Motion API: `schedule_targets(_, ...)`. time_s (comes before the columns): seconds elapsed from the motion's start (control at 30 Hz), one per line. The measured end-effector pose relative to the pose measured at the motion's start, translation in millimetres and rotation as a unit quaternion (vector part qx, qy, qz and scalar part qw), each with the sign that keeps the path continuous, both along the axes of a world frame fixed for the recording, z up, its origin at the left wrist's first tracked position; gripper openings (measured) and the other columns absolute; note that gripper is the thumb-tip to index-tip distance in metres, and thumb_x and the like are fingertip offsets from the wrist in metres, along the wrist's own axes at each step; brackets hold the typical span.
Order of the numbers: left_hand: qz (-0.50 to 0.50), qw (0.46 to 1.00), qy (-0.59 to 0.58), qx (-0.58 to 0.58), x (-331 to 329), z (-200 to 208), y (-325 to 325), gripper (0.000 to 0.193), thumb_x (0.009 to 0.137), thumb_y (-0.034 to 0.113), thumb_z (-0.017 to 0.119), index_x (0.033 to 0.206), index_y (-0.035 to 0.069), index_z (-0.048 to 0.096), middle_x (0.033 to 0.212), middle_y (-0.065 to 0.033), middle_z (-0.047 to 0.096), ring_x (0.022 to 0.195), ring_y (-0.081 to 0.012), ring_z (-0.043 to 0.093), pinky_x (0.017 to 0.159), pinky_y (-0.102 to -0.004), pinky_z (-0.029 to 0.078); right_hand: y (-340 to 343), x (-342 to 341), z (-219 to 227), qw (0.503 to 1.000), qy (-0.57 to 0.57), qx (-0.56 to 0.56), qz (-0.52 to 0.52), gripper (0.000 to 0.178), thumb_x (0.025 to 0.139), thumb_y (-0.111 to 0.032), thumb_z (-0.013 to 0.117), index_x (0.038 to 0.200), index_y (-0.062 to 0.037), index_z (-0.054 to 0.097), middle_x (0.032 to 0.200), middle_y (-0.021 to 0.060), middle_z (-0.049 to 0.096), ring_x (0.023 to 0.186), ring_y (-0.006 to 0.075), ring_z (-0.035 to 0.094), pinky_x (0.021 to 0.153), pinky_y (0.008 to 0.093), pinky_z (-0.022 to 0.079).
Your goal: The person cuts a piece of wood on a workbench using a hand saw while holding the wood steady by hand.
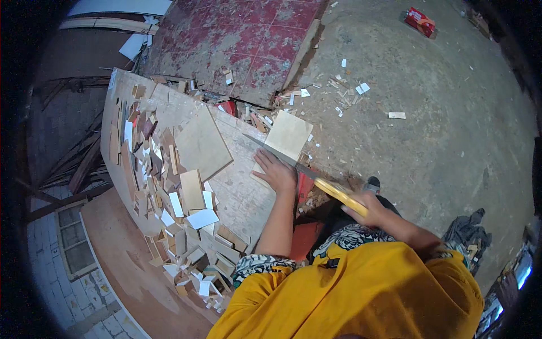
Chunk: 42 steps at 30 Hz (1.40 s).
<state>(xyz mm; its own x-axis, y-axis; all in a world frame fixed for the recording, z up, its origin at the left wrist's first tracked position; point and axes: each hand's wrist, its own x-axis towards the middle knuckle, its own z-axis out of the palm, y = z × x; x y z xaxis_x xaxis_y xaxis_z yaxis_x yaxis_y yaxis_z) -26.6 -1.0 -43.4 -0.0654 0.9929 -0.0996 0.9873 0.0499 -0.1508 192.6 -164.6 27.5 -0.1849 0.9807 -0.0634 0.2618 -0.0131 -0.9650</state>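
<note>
My right hand (367, 209) is wrapped round the yellow handle of a handsaw (339, 193). The saw's grey blade runs up and to the left, lying across a pale square wooden board (289, 134). My left hand (277, 172) presses down beside the blade with its fingers stretched out, on the near part of the board and the worktable (237, 178). Much of that near part is hidden under the hand. Part of the board sticks out past the table's right edge.
Left of my hands lie a larger square panel (203, 142) and a heap of wood and white-faced offcuts (192, 189). Scraps are scattered on the concrete floor (451, 113). A red box (420, 22) lies at the far right, and a dark bag (467, 230) at the near right.
</note>
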Motion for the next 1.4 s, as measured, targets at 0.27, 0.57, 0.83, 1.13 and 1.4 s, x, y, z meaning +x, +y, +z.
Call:
schedule_targets(0.27, 0.009, 0.998, -0.066, 0.007, -10, -4, 14, 0.077, 0.091, 0.03, 0.052, 0.153, -0.001, 0.021, 0.161, -0.0156, 0.021, 0.152, -0.0311, 0.011, 0.115, -0.0661, 0.011, 60, -43, -29, 0.999, 0.043, -0.018, -0.018, 0.022, 0.083, -0.025, 0.068, 0.095, -0.0066, 0.066, 0.08, 0.0214, 0.065, 0.075, 0.0418, 0.063, 0.067, 0.0466, 0.05)
schedule_targets(0.57, -0.051, 0.991, -0.092, -0.08, -24, 25, -5, 0.119, 0.069, 0.056, 0.075, 0.154, -0.001, 0.013, 0.161, -0.0261, 0.007, 0.15, -0.043, 0.0, 0.108, -0.0753, 0.009, 57, -46, -20, 0.999, 0.018, 0.019, -0.02, 0.025, 0.081, -0.025, 0.069, 0.098, -0.007, 0.067, 0.087, 0.0215, 0.066, 0.08, 0.0415, 0.064, 0.071, 0.0471, 0.051)
schedule_targets(0.83, -0.049, 0.994, -0.064, -0.078, -20, 33, -13, 0.12, 0.064, 0.05, 0.081, 0.152, -0.002, 0.019, 0.16, -0.0254, 0.01, 0.15, -0.0426, 0.004, 0.107, -0.0763, 0.012, 42, -54, -17, 0.999, 0.022, 0.021, -0.042, 0.021, 0.083, -0.026, 0.068, 0.092, -0.0071, 0.065, 0.076, 0.019, 0.063, 0.071, 0.0391, 0.063, 0.065, 0.0446, 0.048)
schedule_targets(1.13, -0.049, 0.998, 0.013, -0.037, -35, 4, -33, 0.099, 0.076, 0.049, 0.07, 0.15, -0.002, 0.028, 0.157, -0.0269, 0.019, 0.149, -0.0438, 0.008, 0.111, -0.0699, 0.016, 20, -59, -20, 0.998, 0.02, 0.045, -0.028, 0.019, 0.084, -0.024, 0.069, 0.087, -0.0068, 0.062, 0.072, 0.0177, 0.06, 0.066, 0.0385, 0.06, 0.061, 0.0429, 0.047)
schedule_targets(1.4, -0.021, 0.997, 0.054, -0.052, -30, 2, -28, 0.093, 0.081, 0.048, 0.065, 0.15, -0.002, 0.029, 0.16, -0.0244, 0.015, 0.15, -0.0421, 0.005, 0.111, -0.0705, 0.014, 25, -63, -20, 0.998, -0.033, 0.045, -0.011, 0.019, 0.08, -0.027, 0.07, 0.087, -0.0101, 0.063, 0.074, 0.0163, 0.064, 0.072, 0.04, 0.063, 0.064, 0.0481, 0.049)
